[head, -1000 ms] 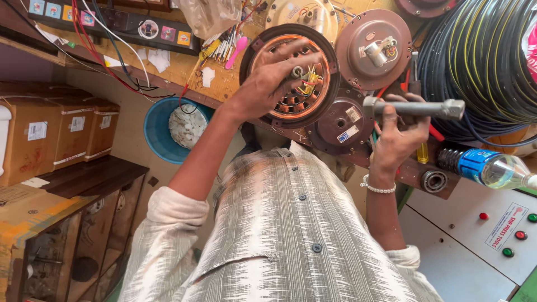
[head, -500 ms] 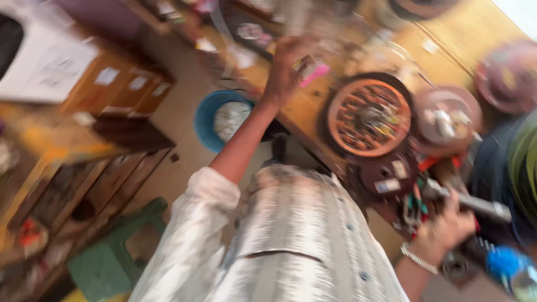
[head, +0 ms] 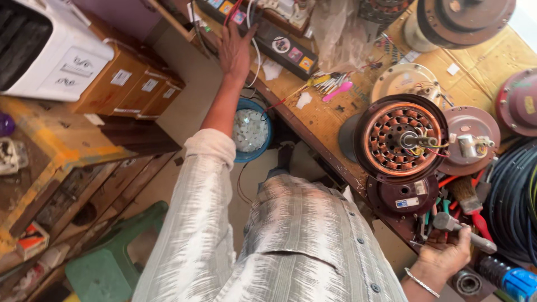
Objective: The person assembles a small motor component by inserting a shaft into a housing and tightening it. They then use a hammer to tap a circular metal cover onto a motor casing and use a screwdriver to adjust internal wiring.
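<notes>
My left hand [head: 235, 49] is stretched far out over the edge of the wooden workbench [head: 324, 120], fingers spread flat and apart, holding nothing, resting at or just above the black power strip [head: 282, 45] and the red and white wires [head: 249, 17] beside it; I cannot tell whether the palm truly touches. My right hand [head: 444, 254] is low at the near side, closed tight around the grey metal handle of a tool [head: 464, 230], whose shaft points off to the right. Just above that fist sits a dark round motor cover [head: 403, 196], and above it the copper-wound fan stator [head: 400, 140] lies flat on the bench, its shaft upward with coloured leads at the hub. A silvery end plate [head: 467, 140] sits just beside the stator. A blue bucket [head: 251, 131] stands on the floor below my left forearm. Coils of dark cable [head: 512, 207] lie to the right.
</notes>
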